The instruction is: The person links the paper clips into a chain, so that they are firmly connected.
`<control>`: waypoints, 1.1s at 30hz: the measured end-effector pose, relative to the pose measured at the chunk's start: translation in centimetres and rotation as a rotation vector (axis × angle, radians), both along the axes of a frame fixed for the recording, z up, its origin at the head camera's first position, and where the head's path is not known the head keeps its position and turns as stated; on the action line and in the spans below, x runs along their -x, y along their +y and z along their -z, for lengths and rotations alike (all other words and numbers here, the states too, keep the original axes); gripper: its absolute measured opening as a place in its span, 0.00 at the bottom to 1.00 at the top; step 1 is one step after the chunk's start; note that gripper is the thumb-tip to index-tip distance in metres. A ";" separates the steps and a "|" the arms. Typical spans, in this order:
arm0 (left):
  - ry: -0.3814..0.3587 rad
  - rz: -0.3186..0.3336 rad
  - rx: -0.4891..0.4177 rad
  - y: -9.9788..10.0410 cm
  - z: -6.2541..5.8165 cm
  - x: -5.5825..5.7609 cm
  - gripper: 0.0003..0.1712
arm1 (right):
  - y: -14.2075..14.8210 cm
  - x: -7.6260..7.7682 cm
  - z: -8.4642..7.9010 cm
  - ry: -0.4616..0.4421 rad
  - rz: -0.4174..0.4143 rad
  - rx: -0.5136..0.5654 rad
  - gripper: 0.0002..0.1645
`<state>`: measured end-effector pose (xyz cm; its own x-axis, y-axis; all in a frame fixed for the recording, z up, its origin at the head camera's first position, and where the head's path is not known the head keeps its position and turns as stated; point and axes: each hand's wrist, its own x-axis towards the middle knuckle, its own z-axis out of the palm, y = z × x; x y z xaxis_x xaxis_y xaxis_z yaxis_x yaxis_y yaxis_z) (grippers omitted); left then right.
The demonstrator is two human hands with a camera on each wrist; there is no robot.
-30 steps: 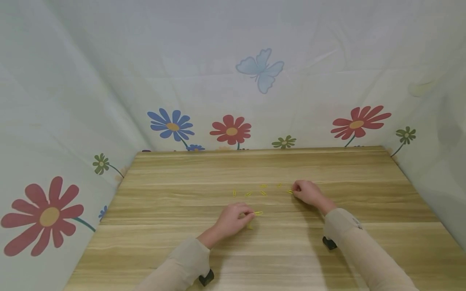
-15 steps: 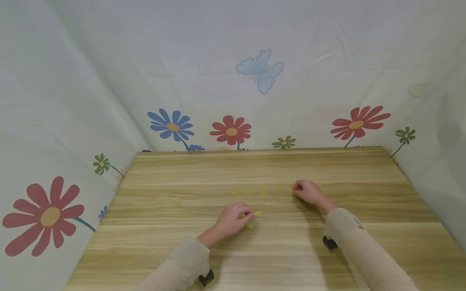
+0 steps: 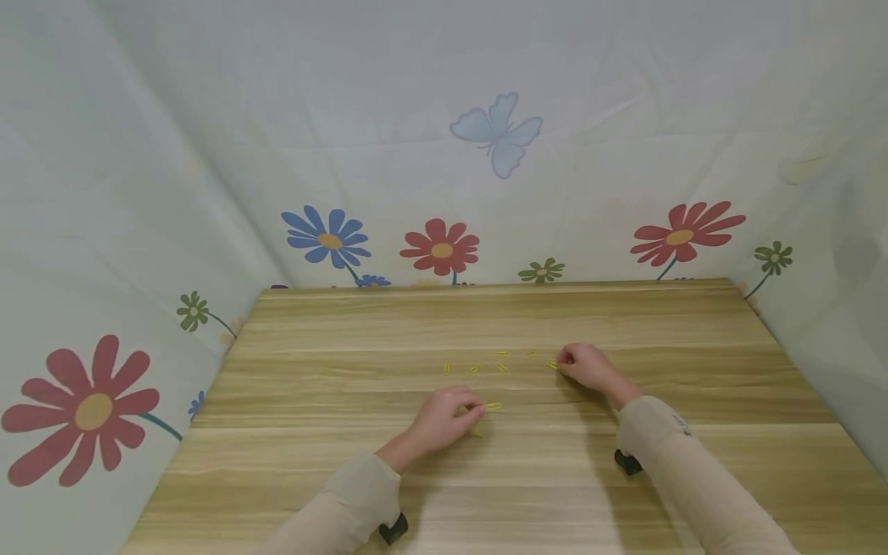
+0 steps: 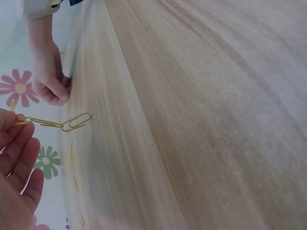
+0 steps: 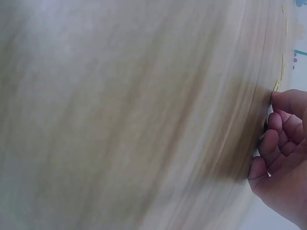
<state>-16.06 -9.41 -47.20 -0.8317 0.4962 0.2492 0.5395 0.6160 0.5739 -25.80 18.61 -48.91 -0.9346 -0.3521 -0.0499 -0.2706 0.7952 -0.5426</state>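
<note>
My left hand (image 3: pixel 444 418) pinches a short chain of linked yellow paper clips (image 4: pixel 74 123) between thumb and forefinger, above the table. In the left wrist view the end clip hangs out past the fingertips, and the other fingers are loosely bent. Farther right and back, my right hand (image 3: pixel 588 365) is down at the tabletop, thumb and forefinger pinching one end of a single yellow paper clip (image 3: pixel 552 365). The right wrist view shows that paper clip (image 5: pixel 276 85) poking out from the fingertips, its other end hidden by them.
Several loose yellow paper clips, one of them upright in the head view (image 3: pixel 447 368), lie in a scattered row between and beyond the hands. The wooden table (image 3: pixel 333 324) meets a flower-printed cloth (image 3: pixel 388 154) at its back and sides.
</note>
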 end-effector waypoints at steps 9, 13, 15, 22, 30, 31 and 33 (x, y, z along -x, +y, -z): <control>-0.020 -0.003 0.009 0.0 -0.3 0.0 0.13 | 0.0 0.0 0.1 -0.022 0.011 0.002 0.04; -0.017 -0.003 0.018 0.0 -0.4 0.0 0.12 | 0.0 -0.1 0.1 -0.030 0.015 0.005 0.04; -0.012 -0.006 0.025 -0.1 -0.4 0.0 0.12 | 0.0 -0.1 0.0 -0.031 0.013 0.006 0.04; -0.012 -0.017 0.026 -0.1 -0.3 0.0 0.12 | -0.2 -0.4 -0.1 -0.038 -0.006 0.021 0.03; -0.011 -0.018 0.021 -0.1 -0.3 0.0 0.12 | -0.4 -0.4 -0.2 -0.016 -0.003 -0.012 0.03; -0.010 -0.017 0.021 -0.1 -0.3 0.0 0.12 | -0.4 -0.4 -0.2 -0.016 -0.005 -0.013 0.03; -0.009 -0.016 0.021 -0.1 -0.3 0.0 0.11 | -0.4 -0.4 -0.1 -0.017 -0.006 -0.017 0.03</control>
